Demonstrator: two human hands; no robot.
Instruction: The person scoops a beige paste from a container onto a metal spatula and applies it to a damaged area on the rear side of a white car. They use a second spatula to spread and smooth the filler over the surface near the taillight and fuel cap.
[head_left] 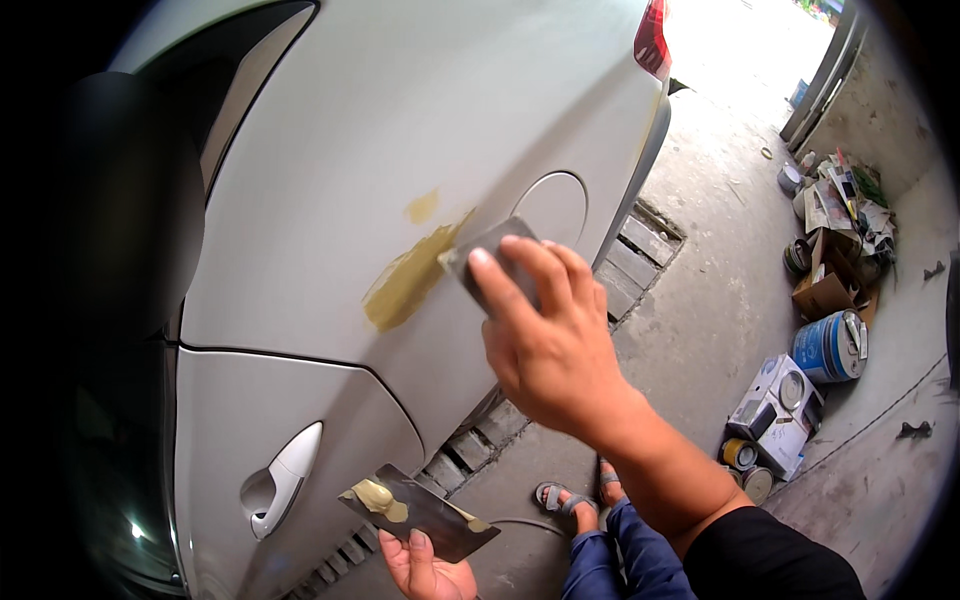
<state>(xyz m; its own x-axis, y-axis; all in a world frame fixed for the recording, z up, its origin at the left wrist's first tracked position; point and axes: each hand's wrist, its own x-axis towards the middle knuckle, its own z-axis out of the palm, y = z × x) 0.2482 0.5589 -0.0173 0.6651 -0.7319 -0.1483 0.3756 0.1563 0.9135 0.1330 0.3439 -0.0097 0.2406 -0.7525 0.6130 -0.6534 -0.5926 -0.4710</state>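
My right hand [555,320] is closed on a dark flat putty spreader [497,258], its fingertips pressed on the upper face. One edge of the spreader is beside a yellowish smear of body filler [408,278] on the silver-white car panel [330,190]; whether it touches the panel I cannot tell. A smaller, fainter filler patch [423,206] lies above the smear. Low in the view, my left hand [425,572] grips a second dark flat plate [425,515], which carries a lump of pale yellow filler [380,500] and a streak along one edge.
A door handle [288,480] sticks out at the lower left, and the round fuel flap [553,210] is right of the smear. Grated drain slots [632,262] run beside the car. Along the right wall stand a blue can [830,347], a cardboard box [832,275] and a white box [778,410].
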